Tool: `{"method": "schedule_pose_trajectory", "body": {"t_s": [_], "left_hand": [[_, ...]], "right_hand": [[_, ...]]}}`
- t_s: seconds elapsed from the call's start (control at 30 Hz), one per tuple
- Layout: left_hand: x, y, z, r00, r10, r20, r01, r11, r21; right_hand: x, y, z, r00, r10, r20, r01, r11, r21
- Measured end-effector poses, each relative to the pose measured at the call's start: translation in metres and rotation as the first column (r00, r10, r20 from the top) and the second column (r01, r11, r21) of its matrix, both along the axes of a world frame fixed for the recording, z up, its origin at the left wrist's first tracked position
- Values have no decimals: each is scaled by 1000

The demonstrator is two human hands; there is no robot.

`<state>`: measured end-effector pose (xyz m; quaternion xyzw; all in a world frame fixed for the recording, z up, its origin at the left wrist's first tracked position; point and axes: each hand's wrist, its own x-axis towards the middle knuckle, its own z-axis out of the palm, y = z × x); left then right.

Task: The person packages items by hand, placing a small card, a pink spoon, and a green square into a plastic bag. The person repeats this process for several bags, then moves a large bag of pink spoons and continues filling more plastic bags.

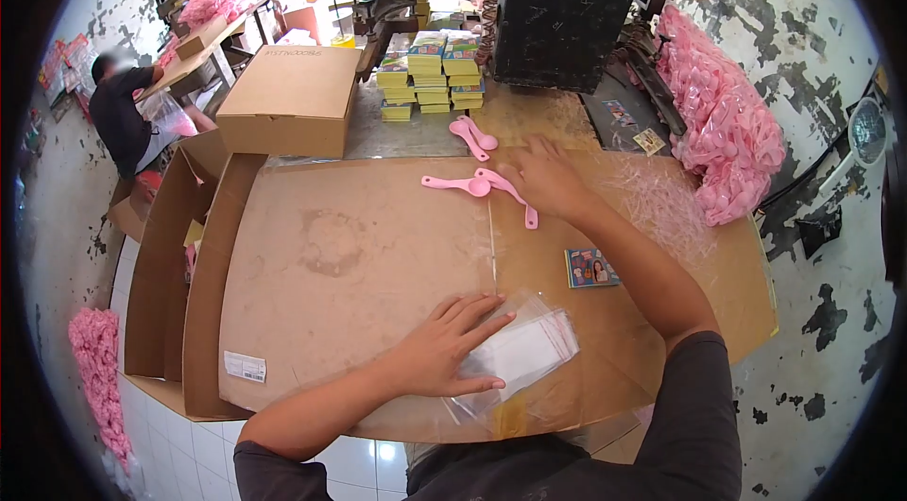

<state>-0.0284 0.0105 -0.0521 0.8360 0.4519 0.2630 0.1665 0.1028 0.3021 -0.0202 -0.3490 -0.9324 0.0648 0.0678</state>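
Note:
My left hand rests with spread fingers on a stack of clear plastic bags at the near edge of the cardboard-covered table. Farther forward, my right hand reaches over the table with its fingers stretched out, slightly blurred. Right beside it lie several pink plastic spoons: one pink spoon points left, and another pink spoon slants toward me by the thumb side. Just beyond is a pair of pink spoons. A small printed card stack lies below my right forearm.
Stacks of yellow-edged cards stand at the back, beside a black machine box. A closed carton sits back left, above an open carton. Pink bagged spoons heap at right. Another person sits far left.

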Motion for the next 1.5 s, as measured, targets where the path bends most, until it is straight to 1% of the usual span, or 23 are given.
{"method": "schedule_pose_trajectory", "body": {"t_s": [0.07, 0.17, 0.27, 0.37, 0.47, 0.57, 0.6, 0.63, 0.67, 0.77, 0.8, 0.83, 0.87, 0.97, 1.0, 1.07, 1.17, 1.23, 1.27, 1.33, 1.37, 1.43, 1.5], "left_hand": [[1, -1, 1, 1000, -1, -10, 1, 1000, 6], [0, -1, -1, 1000, -2, -2, 2, 1000, 2], [0, -3, -2, 1000, 4, 17, -4, 1000, -2], [-1, -5, -3, 1000, 3, 24, -3, 1000, -8], [-1, -5, -4, 999, 2, 33, -2, 1000, -1], [0, -5, -3, 1000, 5, 19, -5, 1000, 4], [0, -5, -3, 1000, 4, 12, -4, 1000, 7], [0, -5, -2, 1000, 4, 5, -4, 1000, 11], [1, -5, -2, 1000, 7, 8, -7, 1000, 14], [3, -5, -2, 999, 25, 28, -25, 999, 19], [3, -5, -4, 998, 35, 42, -36, 999, 18], [3, -5, -4, 997, 46, 55, -47, 999, 17], [4, -6, -3, 997, 59, 57, -60, 998, 26], [6, -8, -1, 993, 104, 53, -106, 994, 29], [7, -9, -1, 992, 121, 44, -122, 992, 13], [7, -10, 2, 990, 139, 14, -139, 990, -3], [8, -11, 6, 989, 140, -38, -141, 990, -16], [10, -8, 8, 987, 150, -59, -152, 988, -16], [14, -6, 12, 978, 196, -66, -199, 979, -37], [29, -1, 22, 955, 285, -85, -292, 953, -81], [35, 4, 21, 938, 331, -98, -339, 938, -72], [44, 13, 13, 898, 421, -125, -430, 902, -50], [45, 16, 10, 901, 429, -61, -432, 901, -44]], "right_hand": [[-18, 6, -4, 968, 65, -241, -78, 996, -47], [-54, 18, -13, 954, 144, -262, -195, 963, -184], [-78, 37, -36, 972, 152, -180, -166, 984, -65], [-74, 30, -38, 982, 189, -9, -188, 982, 7], [-56, 27, -44, 972, 201, -126, -205, 979, -21], [-30, 20, -38, 984, 140, -106, -152, 982, -114], [-27, 14, -23, 990, 127, 64, -119, 987, -110], [-24, 6, 0, 967, 108, 231, -87, 991, -99], [-22, -2, 16, 916, 86, 392, -57, 995, -85], [-11, -43, 15, 997, 40, 60, -53, 970, 237], [-12, -49, 6, 971, 212, -107, -192, 967, 167], [-15, -51, -8, 890, 358, -281, -337, 934, 122], [-16, -50, -20, 760, 470, -450, -478, 872, 104], [-11, -36, -53, 779, 572, -257, -542, 821, 180], [-3, -37, -49, 813, 541, -215, -494, 837, 236], [24, -40, -23, 874, 466, -138, -396, 847, 354], [76, -52, 17, 921, 337, -194, -326, 941, 89], [114, -52, 34, 949, 298, -107, -305, 950, -61], [130, -51, 37, 957, 283, -60, -289, 948, -137], [157, -51, 29, 964, 264, 10, -260, 955, -139], [166, -54, 23, 967, 253, 43, -244, 959, -143], [173, -56, 8, 984, 166, -58, -173, 971, -166], [177, -56, 3, 981, 105, -163, -134, 975, -178]]}}
